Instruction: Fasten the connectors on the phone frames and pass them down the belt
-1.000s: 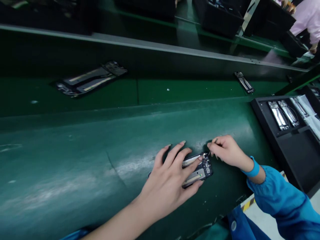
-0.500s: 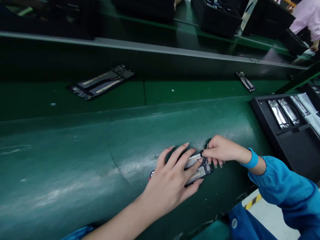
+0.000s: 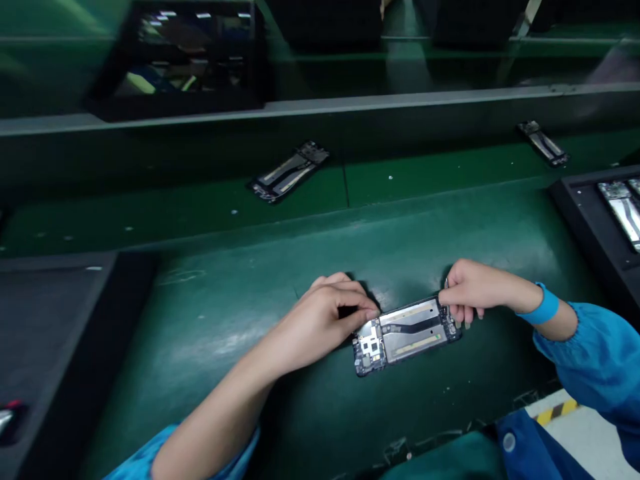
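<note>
An opened phone (image 3: 410, 330), its circuit board and metal frame bare, lies slightly tilted on the green mat. My left hand (image 3: 333, 313) is closed in a pinch at the phone's upper edge, near the board end. What is between those fingertips, if anything, is too small to make out. At the phone's right end, my right hand (image 3: 467, 293) is closed around thin metal tweezers (image 3: 447, 284), mostly hidden by the fingers. Its thumb and fingertips are at the phone's upper right corner.
Two more opened phones, one left (image 3: 290, 172) and one right (image 3: 543, 143), lie on the ledge behind the mat (image 3: 225, 280). A black tray (image 3: 575, 200) with phones stands at the right. Another dark tray (image 3: 55, 320) is at the left. A rail (image 3: 350, 105) runs along the back.
My left hand has gone from spread over the phone to a pinch at its upper edge, uncovering the board. My right hand stays at the right end. The view has swung left.
</note>
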`<action>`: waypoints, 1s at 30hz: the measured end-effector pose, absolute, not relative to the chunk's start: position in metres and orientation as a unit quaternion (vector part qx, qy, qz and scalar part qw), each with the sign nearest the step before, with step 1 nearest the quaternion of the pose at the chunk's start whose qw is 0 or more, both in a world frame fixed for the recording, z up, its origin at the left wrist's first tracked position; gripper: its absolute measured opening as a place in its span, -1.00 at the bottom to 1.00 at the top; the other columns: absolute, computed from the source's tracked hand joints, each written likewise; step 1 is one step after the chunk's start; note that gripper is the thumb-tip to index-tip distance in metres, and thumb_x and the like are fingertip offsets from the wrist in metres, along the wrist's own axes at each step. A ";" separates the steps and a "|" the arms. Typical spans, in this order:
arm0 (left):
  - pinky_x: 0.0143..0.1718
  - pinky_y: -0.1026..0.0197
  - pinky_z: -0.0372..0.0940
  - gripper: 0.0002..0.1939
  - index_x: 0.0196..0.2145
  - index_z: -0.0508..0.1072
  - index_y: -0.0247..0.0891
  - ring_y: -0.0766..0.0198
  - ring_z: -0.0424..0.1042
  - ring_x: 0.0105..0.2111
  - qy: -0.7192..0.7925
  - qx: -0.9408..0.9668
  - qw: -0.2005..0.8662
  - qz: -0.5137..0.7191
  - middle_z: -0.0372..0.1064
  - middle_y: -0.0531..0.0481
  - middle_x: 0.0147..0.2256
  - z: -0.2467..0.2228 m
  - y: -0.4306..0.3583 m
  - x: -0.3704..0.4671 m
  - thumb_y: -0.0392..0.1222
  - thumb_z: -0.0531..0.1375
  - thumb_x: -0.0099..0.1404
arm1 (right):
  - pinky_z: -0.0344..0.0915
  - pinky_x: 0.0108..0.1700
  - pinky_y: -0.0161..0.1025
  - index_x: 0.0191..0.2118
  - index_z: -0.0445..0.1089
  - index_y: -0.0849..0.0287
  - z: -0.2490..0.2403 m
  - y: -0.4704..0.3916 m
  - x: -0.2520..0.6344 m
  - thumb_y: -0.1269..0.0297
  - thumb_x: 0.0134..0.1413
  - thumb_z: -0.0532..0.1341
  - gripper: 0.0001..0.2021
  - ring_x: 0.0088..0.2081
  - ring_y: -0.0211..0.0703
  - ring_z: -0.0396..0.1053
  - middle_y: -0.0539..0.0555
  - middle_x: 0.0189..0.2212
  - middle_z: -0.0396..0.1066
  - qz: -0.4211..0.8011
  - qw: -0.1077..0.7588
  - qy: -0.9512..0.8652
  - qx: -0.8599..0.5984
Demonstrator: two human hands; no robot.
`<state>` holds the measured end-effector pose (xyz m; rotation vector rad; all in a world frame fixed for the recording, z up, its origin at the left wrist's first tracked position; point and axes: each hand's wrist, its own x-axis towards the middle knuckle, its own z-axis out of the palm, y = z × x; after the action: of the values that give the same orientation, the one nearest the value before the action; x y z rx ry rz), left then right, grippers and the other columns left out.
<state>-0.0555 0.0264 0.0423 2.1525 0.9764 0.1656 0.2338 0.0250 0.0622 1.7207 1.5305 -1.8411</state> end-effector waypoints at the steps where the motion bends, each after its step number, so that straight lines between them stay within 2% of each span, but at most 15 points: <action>1: -0.05 0.04 0.27 -0.75 -0.25 0.64 -0.05 0.17 0.45 -0.22 0.381 0.840 0.380 0.067 0.58 0.04 -0.25 0.042 0.026 -0.054 -0.04 0.16 0.45 | 0.24 -0.69 -0.48 -0.63 0.43 0.27 0.061 0.025 0.234 0.44 0.05 0.17 -0.74 -0.60 -0.25 0.45 0.11 -0.60 0.50 -0.623 0.095 0.516 0.580; 13: -0.01 0.00 0.20 -0.72 -0.33 0.64 -0.09 0.15 0.40 -0.22 0.374 0.835 0.398 0.065 0.56 0.01 -0.31 0.043 0.029 -0.048 -0.02 0.17 0.44 | 0.25 -0.69 -0.47 -0.65 0.42 0.26 0.061 0.025 0.232 0.46 0.08 0.16 -0.69 -0.59 -0.23 0.47 0.12 -0.61 0.50 -0.620 0.094 0.513 0.587; 22: 0.02 -0.02 0.13 -0.75 -0.30 0.64 -0.07 0.12 0.37 -0.17 0.359 0.844 0.395 0.056 0.57 0.02 -0.28 0.043 0.031 -0.036 -0.04 0.18 0.43 | 0.27 -0.69 -0.46 -0.65 0.41 0.26 0.057 0.022 0.232 0.46 0.07 0.15 -0.69 -0.65 -0.28 0.41 0.11 -0.64 0.47 -0.618 0.071 0.506 0.597; 27: -0.03 0.05 0.08 -0.83 -0.32 0.63 -0.05 0.16 0.37 -0.16 0.346 0.853 0.387 0.047 0.57 0.10 -0.27 0.045 0.039 -0.010 -0.20 0.22 0.37 | 0.26 -0.69 -0.47 -0.64 0.41 0.28 0.063 0.023 0.229 0.49 0.11 0.14 -0.68 -0.68 -0.32 0.36 0.09 -0.65 0.46 -0.615 0.079 0.500 0.605; 30: -0.10 0.07 0.05 -0.81 -0.34 0.63 -0.08 0.14 0.37 -0.16 0.323 0.870 0.369 0.035 0.58 0.10 -0.27 0.045 0.047 0.017 -0.29 0.22 0.33 | 0.27 -0.69 -0.47 -0.63 0.42 0.28 0.063 0.024 0.230 0.49 0.11 0.14 -0.69 -0.66 -0.30 0.38 0.08 -0.65 0.45 -0.617 0.076 0.500 0.603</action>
<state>0.0172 0.0468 0.0453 2.2339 0.8302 0.0904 0.2297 0.0238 0.0627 1.8081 1.5004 -1.8489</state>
